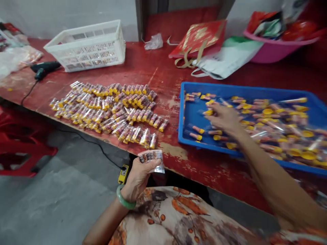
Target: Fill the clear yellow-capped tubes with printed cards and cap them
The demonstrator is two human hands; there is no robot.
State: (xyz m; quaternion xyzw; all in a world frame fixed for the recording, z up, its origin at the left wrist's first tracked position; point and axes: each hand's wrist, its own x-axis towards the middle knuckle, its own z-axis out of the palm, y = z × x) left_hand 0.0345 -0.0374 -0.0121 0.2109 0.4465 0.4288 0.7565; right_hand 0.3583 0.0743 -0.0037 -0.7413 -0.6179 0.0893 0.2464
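Right now, the printed film pieces [154, 158] are sitting pinched between thumb and fingers of the left hand [139, 175], just off the near edge of the red table [171, 75]. The right hand [223, 117] is hanging over the left part of the blue tray [242, 89], fingertips bunching narrowly by a yellow cap; blur is hiding whether they are gripping it. Yellow-capped tubes [267, 111] are lying loosely around that hand, crowding thickest toward the right, where the forearm is covering some of them. Left of the tray, wrapped tubes [102, 103] are lying in packed rows. Behind those, a white basket [89, 52] is standing, with a dark corded tool [46, 68] lying to its left. Beyond the tray, a red bag [199, 39] and a white-and-green bag [227, 58] are leaning together, the latter partly blocking a pink basin [276, 52].
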